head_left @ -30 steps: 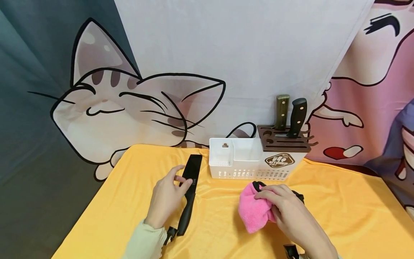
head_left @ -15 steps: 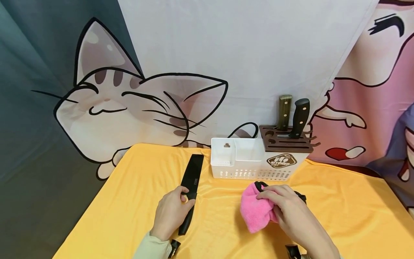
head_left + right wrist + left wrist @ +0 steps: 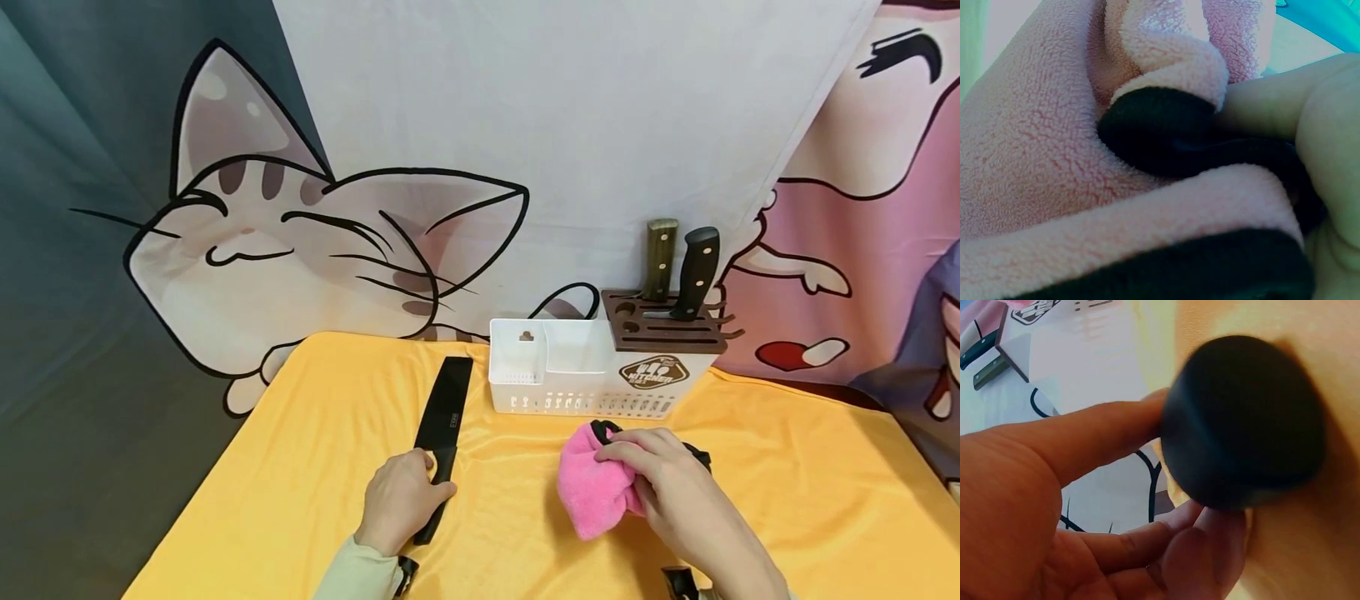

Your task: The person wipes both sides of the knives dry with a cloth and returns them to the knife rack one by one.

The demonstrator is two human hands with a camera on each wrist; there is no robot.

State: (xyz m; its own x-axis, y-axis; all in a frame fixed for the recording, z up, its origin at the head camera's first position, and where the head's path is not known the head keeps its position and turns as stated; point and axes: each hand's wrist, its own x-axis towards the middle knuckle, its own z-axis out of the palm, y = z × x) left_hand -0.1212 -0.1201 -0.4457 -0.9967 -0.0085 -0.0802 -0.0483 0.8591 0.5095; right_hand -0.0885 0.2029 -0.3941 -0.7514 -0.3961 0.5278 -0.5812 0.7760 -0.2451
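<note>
A black kitchen knife (image 3: 445, 406) lies on the yellow cloth, its broad blade pointing away from me. My left hand (image 3: 402, 502) pinches its handle between thumb and fingers. Up close in the left wrist view, the handle's dark butt end (image 3: 1250, 412) faces the camera, with the thumb on one side and fingertips at the other. To the right, my right hand (image 3: 678, 492) holds a bunched pink fluffy cloth (image 3: 592, 490) with black edging. Folds of that cloth (image 3: 1029, 137) fill the right wrist view, its dark border gathered between thumb and fingers.
Behind the hands stands a white perforated kitchen rack (image 3: 577, 400) with a brown slotted top (image 3: 660, 337). Two knives stand in it, one with an olive handle (image 3: 660, 258), one with a black handle (image 3: 697, 271). A printed curtain (image 3: 600, 125) hangs behind the yellow-covered table (image 3: 300, 467).
My left hand has come down from above the knife's blade toward me and taken hold of its handle. The right hand keeps its grip on the pink cloth.
</note>
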